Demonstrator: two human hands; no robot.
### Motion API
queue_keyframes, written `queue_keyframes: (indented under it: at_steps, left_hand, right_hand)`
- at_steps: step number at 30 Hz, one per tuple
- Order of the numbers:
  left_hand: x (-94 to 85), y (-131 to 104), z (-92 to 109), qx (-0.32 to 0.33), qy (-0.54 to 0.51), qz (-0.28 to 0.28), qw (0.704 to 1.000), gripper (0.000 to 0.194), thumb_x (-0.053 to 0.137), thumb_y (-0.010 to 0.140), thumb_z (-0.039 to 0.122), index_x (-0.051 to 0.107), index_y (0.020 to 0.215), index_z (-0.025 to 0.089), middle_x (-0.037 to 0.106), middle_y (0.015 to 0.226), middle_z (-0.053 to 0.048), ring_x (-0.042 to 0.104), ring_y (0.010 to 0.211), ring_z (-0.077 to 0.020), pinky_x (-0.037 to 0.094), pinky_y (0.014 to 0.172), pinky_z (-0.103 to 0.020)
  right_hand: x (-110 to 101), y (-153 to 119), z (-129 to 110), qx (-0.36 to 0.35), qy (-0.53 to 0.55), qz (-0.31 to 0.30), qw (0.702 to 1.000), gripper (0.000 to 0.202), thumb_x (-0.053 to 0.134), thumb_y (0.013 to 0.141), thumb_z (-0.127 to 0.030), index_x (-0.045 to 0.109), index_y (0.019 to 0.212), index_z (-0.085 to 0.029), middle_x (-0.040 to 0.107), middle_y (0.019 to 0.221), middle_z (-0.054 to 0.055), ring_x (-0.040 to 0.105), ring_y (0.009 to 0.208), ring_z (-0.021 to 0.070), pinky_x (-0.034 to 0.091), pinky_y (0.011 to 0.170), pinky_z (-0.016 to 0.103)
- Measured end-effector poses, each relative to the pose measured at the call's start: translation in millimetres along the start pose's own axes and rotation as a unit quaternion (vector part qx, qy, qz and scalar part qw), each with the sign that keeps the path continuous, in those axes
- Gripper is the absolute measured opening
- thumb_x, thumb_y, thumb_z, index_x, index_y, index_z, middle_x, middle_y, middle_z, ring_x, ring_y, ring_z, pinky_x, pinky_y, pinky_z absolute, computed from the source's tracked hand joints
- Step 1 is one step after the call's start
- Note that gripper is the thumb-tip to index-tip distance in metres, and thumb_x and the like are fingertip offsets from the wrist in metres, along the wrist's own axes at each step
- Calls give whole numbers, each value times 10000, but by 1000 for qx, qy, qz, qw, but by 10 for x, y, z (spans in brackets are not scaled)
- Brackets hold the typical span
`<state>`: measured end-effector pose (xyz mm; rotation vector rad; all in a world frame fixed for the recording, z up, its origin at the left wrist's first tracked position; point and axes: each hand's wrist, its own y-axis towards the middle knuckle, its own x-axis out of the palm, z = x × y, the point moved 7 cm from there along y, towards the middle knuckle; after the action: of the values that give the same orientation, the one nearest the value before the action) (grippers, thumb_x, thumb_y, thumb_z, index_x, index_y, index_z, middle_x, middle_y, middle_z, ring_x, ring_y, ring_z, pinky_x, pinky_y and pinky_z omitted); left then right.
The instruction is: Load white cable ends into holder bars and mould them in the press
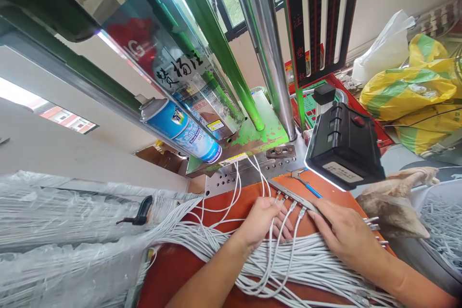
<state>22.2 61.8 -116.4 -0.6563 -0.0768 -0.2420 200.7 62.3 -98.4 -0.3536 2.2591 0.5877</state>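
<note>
A narrow metal bar (294,195) lies slantwise over the orange tabletop (249,193), with several white cables (285,224) attached by their metal connectors along its lower edge. My right hand (342,236) grips the right end of the bar between thumb and fingers. At the bar's left part, my left hand (265,219) has thumb and forefinger pinched on a white cable near its connector, other fingers curled beneath the cables. A large bundle of white cables (202,240) spreads under both hands.
Behind the bar stands a green machine base (267,139) with a spray can (180,130) at its left. Blue-handled pliers (306,185) lie behind the bar. A black control box (346,144) is at right, near a bin of white pieces (442,221). Plastic-wrapped cables (72,221) lie left.
</note>
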Motion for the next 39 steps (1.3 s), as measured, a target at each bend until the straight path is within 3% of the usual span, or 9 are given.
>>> queue_keyframes:
  at_steps: [5,9,12,16,18,24,32,36,39]
  left_hand:
    - [-34,57,-29,-7,19,18,1000,467,615,833,631,514,865,177,680,589,-74,605,394,-172,423,350,-213]
    - [21,61,19,-5,57,-7,998,499,604,829,678,504,841,189,664,572,-56,573,366,-157,382,354,-207]
    - [11,26,73,2,110,-25,994,511,555,870,701,529,872,191,673,619,-50,609,423,-175,398,398,-232]
    - [-315,-104,302,132,227,170,950,487,454,982,639,617,933,183,517,520,46,487,440,-110,346,481,-221]
    - [-398,-160,317,160,222,206,940,477,437,1002,601,637,917,177,453,496,64,436,451,-97,327,497,-218]
    - [-327,-92,114,59,127,104,985,451,570,900,607,616,892,158,601,578,12,519,383,-107,312,412,-214]
    - [-293,11,138,57,156,124,978,408,558,914,562,607,781,180,485,452,57,309,340,-67,231,405,-199]
    - [-318,-9,188,94,223,158,957,390,482,981,480,620,762,188,479,452,42,394,412,-106,326,505,-227]
    - [-268,-181,364,138,402,196,884,374,463,1019,418,637,767,202,599,585,-22,552,562,-172,383,595,-275]
  right_hand:
    - [-10,1,-19,-8,12,-10,1000,259,370,1104,-347,593,1057,-224,674,905,44,651,790,223,466,733,360]
    - [-10,7,-58,-31,16,-26,999,277,389,1089,-344,610,976,-223,688,919,65,658,793,219,489,725,346]
    - [-19,9,-37,-20,12,-9,1000,275,376,1096,-352,615,1048,-224,689,937,66,661,809,225,492,741,353]
    - [-11,10,-8,-5,10,3,1000,262,353,1110,-352,585,1141,-234,685,964,50,660,849,232,474,748,364]
    - [-9,8,0,-6,8,6,1000,262,350,1113,-354,582,1143,-236,685,972,47,658,854,232,466,745,365]
    - [15,-7,33,-11,3,2,1000,278,368,1108,-378,602,1124,-228,688,944,50,659,818,238,474,735,368]
    - [3,7,-41,-38,4,-25,999,293,385,1094,-352,648,1069,-227,732,1050,85,702,872,239,535,764,370]
    - [16,12,-44,-61,13,-36,997,305,381,1102,-364,634,1194,-221,735,1133,85,718,912,235,546,753,362]
    - [23,15,-25,-45,-7,-27,999,321,374,1108,-389,622,1231,-225,741,1077,71,723,874,238,545,724,367]
